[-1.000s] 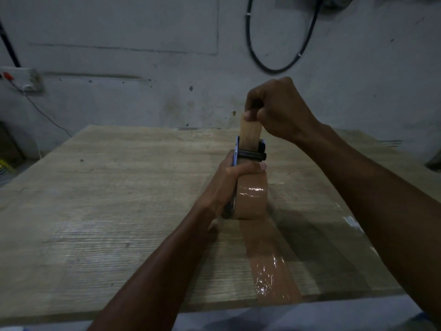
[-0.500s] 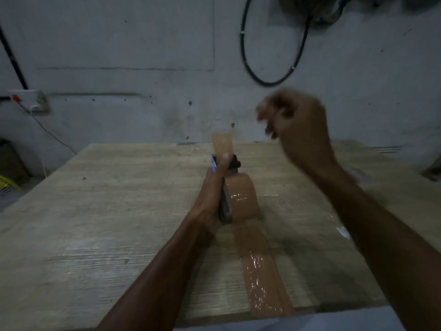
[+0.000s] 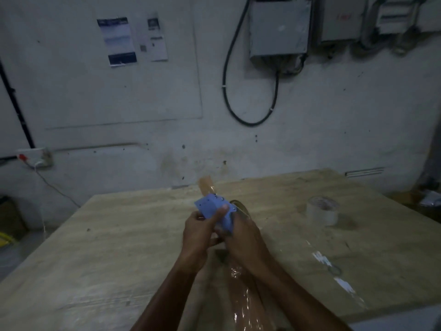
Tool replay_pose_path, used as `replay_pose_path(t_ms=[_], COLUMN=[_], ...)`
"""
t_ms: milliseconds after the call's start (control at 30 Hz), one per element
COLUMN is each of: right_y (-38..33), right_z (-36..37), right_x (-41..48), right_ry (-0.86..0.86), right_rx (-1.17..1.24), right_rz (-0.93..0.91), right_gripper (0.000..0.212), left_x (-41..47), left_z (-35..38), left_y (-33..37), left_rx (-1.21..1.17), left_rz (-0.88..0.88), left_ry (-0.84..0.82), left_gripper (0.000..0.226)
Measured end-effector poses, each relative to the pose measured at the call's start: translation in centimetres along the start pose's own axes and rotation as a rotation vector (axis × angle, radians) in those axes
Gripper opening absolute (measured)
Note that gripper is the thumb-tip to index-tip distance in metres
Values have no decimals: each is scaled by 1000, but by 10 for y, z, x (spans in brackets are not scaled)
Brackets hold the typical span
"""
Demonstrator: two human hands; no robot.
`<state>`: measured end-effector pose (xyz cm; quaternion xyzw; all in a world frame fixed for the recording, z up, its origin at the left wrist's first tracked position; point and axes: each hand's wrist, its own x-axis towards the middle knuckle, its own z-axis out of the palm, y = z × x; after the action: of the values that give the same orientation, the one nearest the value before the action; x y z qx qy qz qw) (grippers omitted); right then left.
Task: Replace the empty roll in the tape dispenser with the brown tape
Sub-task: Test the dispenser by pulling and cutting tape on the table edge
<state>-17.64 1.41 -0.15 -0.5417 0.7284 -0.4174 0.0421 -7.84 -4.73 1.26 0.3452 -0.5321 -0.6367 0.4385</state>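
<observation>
Gripping one blue tape dispenser (image 3: 216,212), left hand (image 3: 199,231) and right hand (image 3: 243,237) both clamped, one pale roll (image 3: 323,210) aside.

Tape dispenser (image 3: 216,211) above table (image 3: 119,235); empty roll (image 3: 323,212) stands to its right

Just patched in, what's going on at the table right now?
A person holds a blue tape dispenser in both hands above the wooden table. The left hand grips its side and the right hand wraps the brown tape end. A brown tape strip sticks up from the top. A pale roll stands apart to the right.
</observation>
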Motion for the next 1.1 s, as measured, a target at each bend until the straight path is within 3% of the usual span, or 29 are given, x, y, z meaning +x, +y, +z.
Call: replay_pose_path(t_ms=[167,300,367,433,533,600,667,833,933,1100], right_y=[-8,-10,-14,-20,-33,-41,-48,-52,-49,-44], right_z=[-22,-36,-42,-48,-60,-68,-77,-95,-100,-105], right_x=[4,2,0,-6,-18,-27,-38,-69,-87,-113], right_ry=[1,63,104,124,116,105,80,33,7,-60], right_rx=[502,596,622,669,791,853,853,812,836,856], right_rz=[239,271,275,301,357,385,401,452,501,568], right_gripper=[25,32,47,54,45,52,58,38,35,36], left_x=[-12,0,11,17,7,0,-1,-13,-18,-19], left_z=[9,-1,-1,5,14,16,18,31,32,26], left_y=[28,59,76,93,119,130,133,123,111,88], left_rx=[309,706,729,598,400,411,431,550,653,759], left_rz=[194,458,490,391,-31,-185,-219,-139,-133,-225], left_ry=[98,176,228,209,-61,-204,-258,-249,-264,-363], left_gripper=[36,59,59,47,50,51,46,12,8,38])
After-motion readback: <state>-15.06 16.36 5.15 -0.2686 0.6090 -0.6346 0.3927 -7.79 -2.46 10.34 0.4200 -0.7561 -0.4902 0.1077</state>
